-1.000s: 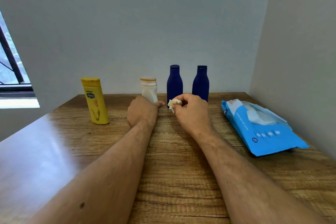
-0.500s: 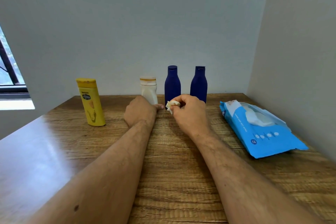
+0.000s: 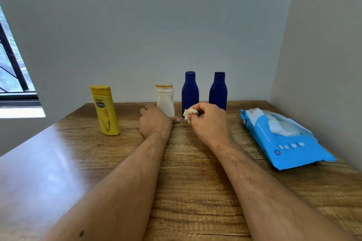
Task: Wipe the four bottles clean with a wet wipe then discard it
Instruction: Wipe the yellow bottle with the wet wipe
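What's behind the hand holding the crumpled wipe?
Two dark blue bottles stand behind the right hand, which pinches the wipe. Their bases are covered, so I cannot see them.
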Tool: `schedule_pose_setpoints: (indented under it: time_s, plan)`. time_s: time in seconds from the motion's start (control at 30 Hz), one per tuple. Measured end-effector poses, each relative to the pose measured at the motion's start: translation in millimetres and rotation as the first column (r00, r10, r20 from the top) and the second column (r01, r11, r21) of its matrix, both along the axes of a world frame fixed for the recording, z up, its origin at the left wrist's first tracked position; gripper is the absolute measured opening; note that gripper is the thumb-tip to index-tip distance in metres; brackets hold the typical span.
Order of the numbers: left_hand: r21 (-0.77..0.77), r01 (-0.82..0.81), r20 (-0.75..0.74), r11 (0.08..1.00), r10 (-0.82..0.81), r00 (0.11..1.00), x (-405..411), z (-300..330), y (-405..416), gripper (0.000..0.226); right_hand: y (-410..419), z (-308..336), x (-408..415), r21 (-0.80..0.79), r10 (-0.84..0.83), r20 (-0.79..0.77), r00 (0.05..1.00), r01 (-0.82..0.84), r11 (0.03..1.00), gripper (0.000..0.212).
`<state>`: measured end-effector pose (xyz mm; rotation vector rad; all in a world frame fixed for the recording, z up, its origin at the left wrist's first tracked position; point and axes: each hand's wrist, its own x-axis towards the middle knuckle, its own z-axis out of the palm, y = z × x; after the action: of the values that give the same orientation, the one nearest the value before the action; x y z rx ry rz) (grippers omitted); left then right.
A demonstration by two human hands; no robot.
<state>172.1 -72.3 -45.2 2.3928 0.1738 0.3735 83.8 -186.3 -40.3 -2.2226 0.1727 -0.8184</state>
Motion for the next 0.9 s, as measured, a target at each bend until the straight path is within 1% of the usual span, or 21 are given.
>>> schedule_pose_setpoints:
  time_s: [0.07,0.13,0.23,0.3,0.5,0.67,0.73,0.8,0.9]
  plan:
    - [-0.049,0.007,-0.003,0.999,-0.007,1.000,-6,1,4,0.106,1,1,-2,0.001,0.003,-0.007,1.000,-0.003,1.000,0.019]
    - [-0.091,0.040,-0.009,0.995,-0.041,0.999,-12,2,8,0.104,2,3,-3,0.003,0.008,-0.014,1.000,-0.007,1.000,0.019]
    - [-0.204,0.113,0.018,0.972,-0.112,0.994,-22,0,20,0.087,4,4,-8,0.000,0.021,-0.021,1.000,-0.021,1.000,0.018]
    - [-0.270,0.127,0.035,0.954,-0.122,0.992,-30,-1,30,0.076,4,4,-12,-0.011,0.024,-0.022,0.999,-0.024,1.000,0.017]
    - [-0.394,0.100,0.128,0.914,-0.053,0.990,-53,0,65,0.062,8,4,-23,-0.043,0.042,-0.064,0.997,-0.044,0.998,0.019]
    - [-0.440,0.107,0.288,0.891,0.028,0.957,-67,2,92,0.047,18,6,-29,-0.022,0.033,-0.088,0.996,-0.036,0.999,0.022]
    - [-0.404,0.092,0.370,0.910,0.070,0.927,-70,5,102,0.052,28,6,-28,0.008,0.049,-0.084,0.995,-0.048,0.999,0.021]
    - [-0.367,0.043,0.422,0.929,0.126,0.898,-68,7,112,0.065,36,7,-27,0.010,0.079,-0.071,0.994,-0.078,0.997,0.019]
    - [-0.331,-0.041,0.425,0.943,0.188,0.885,-54,9,128,0.086,40,7,-24,0.005,0.098,-0.072,0.993,-0.098,0.995,0.019]
